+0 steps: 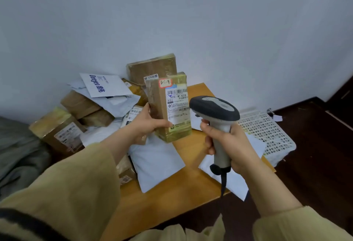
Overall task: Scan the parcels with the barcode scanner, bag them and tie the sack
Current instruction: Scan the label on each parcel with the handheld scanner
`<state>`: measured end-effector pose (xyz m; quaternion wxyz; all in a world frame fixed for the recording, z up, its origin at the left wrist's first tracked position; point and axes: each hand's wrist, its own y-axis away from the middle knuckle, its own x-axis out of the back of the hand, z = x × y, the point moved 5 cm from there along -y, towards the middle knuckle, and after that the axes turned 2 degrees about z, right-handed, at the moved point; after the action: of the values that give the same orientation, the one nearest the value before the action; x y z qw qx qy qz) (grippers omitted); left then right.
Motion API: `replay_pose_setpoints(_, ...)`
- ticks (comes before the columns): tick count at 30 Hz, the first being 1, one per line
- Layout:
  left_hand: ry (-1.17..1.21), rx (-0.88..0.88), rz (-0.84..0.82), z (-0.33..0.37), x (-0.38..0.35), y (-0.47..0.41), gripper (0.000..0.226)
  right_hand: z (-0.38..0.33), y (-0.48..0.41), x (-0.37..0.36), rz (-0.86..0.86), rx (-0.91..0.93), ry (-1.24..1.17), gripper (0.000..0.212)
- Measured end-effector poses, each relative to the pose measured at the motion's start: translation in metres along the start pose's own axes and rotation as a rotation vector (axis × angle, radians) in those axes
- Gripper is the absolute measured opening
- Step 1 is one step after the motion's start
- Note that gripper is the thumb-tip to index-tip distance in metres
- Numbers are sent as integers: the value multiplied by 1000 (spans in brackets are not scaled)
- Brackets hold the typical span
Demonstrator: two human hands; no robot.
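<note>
Above table, parcel in left grip, scanner beside

parcel: in the left grip, above the counter
scanner: in the right grip, just right of the parcel
mailer: flat on the counter, below the parcel
parcel pile: behind-left, against the wall
basket: counter's right end

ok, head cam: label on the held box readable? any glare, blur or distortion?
Head view: the label on the held box is sharp, barcode and large print readable, fine print not; its yellowish tape shows mild sheen, no washout; light soft and flat, shadows faint; near sleeves at the bottom are soft; wide-angle stretch toward the corners.
</note>
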<state>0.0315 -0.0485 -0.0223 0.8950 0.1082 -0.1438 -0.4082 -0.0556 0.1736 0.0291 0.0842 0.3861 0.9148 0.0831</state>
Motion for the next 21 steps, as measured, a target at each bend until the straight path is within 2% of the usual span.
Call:
replay_pose_setpoints(3, -70, -14, 24, 0, 1, -1, 112, -5, 8, -1, -14, -15, -1, 13)
replay_pose_setpoints(9, -87, -32, 43, -2, -3, -6, 87, -5, 19, 5, 24, -29, 33, 15)
replay_pose_setpoints(15, -127, -27, 55, -3, -3, -12, 104, -10, 27, 11, 30, -26, -29, 16)
replay_pose_setpoints(21, -163, -27, 72, -4, -6, -14, 93, -12, 32, 15, 44, -19, -28, 16)
